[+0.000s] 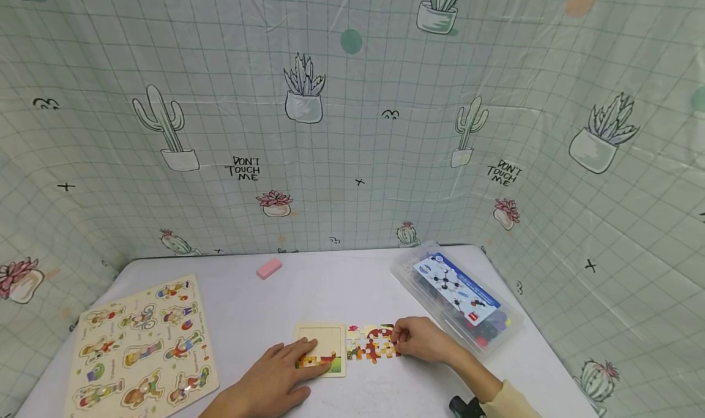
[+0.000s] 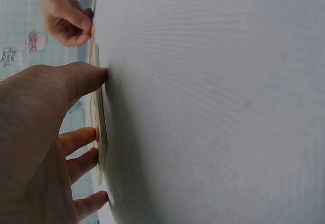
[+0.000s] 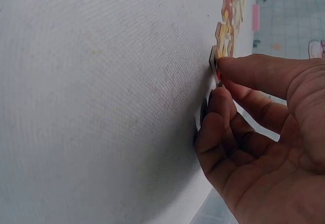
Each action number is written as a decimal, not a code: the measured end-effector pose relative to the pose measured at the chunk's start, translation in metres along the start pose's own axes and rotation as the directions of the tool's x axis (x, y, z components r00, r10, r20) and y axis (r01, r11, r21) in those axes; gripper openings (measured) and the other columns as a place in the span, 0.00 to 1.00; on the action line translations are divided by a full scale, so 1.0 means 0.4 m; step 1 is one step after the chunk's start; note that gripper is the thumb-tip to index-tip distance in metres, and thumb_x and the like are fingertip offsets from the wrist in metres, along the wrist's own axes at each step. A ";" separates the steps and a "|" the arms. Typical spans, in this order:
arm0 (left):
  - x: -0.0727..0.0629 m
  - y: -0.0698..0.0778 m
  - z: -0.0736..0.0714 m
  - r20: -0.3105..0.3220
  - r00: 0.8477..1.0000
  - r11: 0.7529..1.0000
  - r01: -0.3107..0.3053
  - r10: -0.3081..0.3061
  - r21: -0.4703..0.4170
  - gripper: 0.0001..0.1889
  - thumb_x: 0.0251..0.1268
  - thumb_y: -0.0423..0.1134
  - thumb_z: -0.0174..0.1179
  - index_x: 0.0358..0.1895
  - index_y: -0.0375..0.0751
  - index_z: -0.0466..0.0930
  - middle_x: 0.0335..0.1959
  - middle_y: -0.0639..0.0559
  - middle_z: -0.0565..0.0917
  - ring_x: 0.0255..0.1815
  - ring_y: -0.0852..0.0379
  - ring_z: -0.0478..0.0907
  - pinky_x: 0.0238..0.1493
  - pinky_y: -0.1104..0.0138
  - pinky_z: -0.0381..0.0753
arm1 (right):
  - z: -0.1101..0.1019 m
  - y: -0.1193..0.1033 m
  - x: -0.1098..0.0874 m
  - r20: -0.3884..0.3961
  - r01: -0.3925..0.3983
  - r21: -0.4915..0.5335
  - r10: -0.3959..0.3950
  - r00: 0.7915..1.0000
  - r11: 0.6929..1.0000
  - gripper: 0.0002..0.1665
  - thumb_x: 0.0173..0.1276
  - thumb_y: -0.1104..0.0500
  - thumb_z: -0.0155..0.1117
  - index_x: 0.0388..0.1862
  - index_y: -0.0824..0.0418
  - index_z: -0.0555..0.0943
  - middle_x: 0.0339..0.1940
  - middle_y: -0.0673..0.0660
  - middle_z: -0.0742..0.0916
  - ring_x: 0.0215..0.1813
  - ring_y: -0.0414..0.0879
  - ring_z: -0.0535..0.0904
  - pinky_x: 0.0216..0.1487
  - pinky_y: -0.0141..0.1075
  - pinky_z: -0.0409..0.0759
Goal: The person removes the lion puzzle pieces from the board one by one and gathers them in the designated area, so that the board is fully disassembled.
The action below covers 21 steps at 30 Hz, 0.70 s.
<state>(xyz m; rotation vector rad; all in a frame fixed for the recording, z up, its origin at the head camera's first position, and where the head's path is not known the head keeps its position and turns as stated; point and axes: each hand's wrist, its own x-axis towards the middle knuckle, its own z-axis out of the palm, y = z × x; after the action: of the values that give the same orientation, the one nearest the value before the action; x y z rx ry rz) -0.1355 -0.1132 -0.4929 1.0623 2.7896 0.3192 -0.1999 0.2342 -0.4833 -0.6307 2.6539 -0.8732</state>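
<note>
My left hand (image 1: 279, 376) lies with outstretched fingers over the left side of a small square wooden puzzle tray (image 1: 320, 332). Colourful picture pieces (image 1: 335, 363) fill the tray's lower part, some covered by those fingers. In the left wrist view, two fingertips touch the thin tray (image 2: 102, 127) and the thumb comes down at its edge. Just right of the tray lie several jigsaw pieces (image 1: 373, 344) in a rough square. At their right edge my right hand (image 1: 424, 339) pinches a puzzle piece (image 3: 213, 59) between thumb and index finger, its other fingers curled near the table.
A large wooden board (image 1: 132, 350) with picture figures lies at left. Toward the back sits a pink block (image 1: 269, 268). A clear plastic case (image 1: 407, 268) with a blue label stands at right, beyond my right hand. A black object (image 1: 466, 407) is by the right sleeve.
</note>
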 end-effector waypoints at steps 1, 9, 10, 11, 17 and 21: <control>0.000 0.000 0.000 -0.003 1.000 1.000 -0.002 0.002 0.001 0.25 0.72 0.51 0.57 0.71 0.74 0.70 0.75 0.49 0.67 0.76 0.47 0.63 0.66 0.42 0.68 | 0.000 0.000 0.000 -0.003 0.001 -0.001 -0.001 1.000 1.000 0.06 0.61 0.63 0.72 0.32 0.56 0.82 0.24 0.45 0.80 0.28 0.38 0.73 0.29 0.31 0.70; 0.000 -0.002 -0.001 0.004 1.000 1.000 -0.006 0.006 0.012 0.26 0.72 0.53 0.57 0.71 0.74 0.69 0.76 0.50 0.67 0.76 0.48 0.62 0.66 0.42 0.68 | -0.003 -0.003 0.003 -0.020 0.005 -0.012 -0.005 1.000 1.000 0.05 0.60 0.62 0.71 0.31 0.56 0.82 0.23 0.44 0.80 0.26 0.36 0.73 0.29 0.30 0.70; 0.000 -0.002 -0.002 0.005 1.000 1.000 -0.005 0.005 0.013 0.26 0.72 0.53 0.57 0.71 0.74 0.69 0.76 0.50 0.67 0.76 0.48 0.62 0.66 0.42 0.68 | -0.003 -0.003 0.003 -0.021 0.004 -0.012 -0.004 1.000 1.000 0.05 0.59 0.62 0.71 0.31 0.56 0.82 0.23 0.43 0.80 0.26 0.36 0.73 0.29 0.30 0.70; 0.000 -0.002 -0.002 0.002 1.000 1.000 -0.007 0.007 0.014 0.26 0.72 0.53 0.58 0.71 0.74 0.69 0.75 0.50 0.67 0.76 0.47 0.62 0.65 0.42 0.68 | -0.003 -0.004 0.003 -0.021 0.002 -0.010 -0.002 1.000 1.000 0.05 0.59 0.63 0.71 0.31 0.57 0.82 0.23 0.43 0.80 0.26 0.36 0.73 0.29 0.30 0.70; 0.000 0.000 -0.002 0.000 1.000 1.000 -0.011 0.011 0.014 0.26 0.72 0.53 0.57 0.72 0.74 0.69 0.75 0.50 0.67 0.76 0.48 0.62 0.66 0.43 0.67 | -0.004 -0.007 0.001 -0.013 -0.013 0.015 0.014 1.000 1.000 0.04 0.60 0.63 0.70 0.31 0.58 0.82 0.24 0.44 0.80 0.27 0.37 0.73 0.29 0.30 0.70; -0.002 -0.001 -0.003 -0.004 1.000 1.000 -0.018 0.018 0.009 0.26 0.73 0.53 0.57 0.72 0.73 0.69 0.75 0.50 0.67 0.76 0.47 0.62 0.67 0.43 0.67 | -0.004 -0.009 0.002 -0.020 -0.017 0.002 0.017 1.000 1.000 0.05 0.62 0.62 0.70 0.30 0.56 0.81 0.24 0.44 0.80 0.27 0.37 0.73 0.29 0.30 0.70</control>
<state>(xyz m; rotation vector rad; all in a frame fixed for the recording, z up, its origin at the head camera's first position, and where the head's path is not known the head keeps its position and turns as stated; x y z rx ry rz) -0.1354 -0.1142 -0.4916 1.0905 2.7887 0.3116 -0.2001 0.2321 -0.4799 -0.6010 2.6719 -0.8809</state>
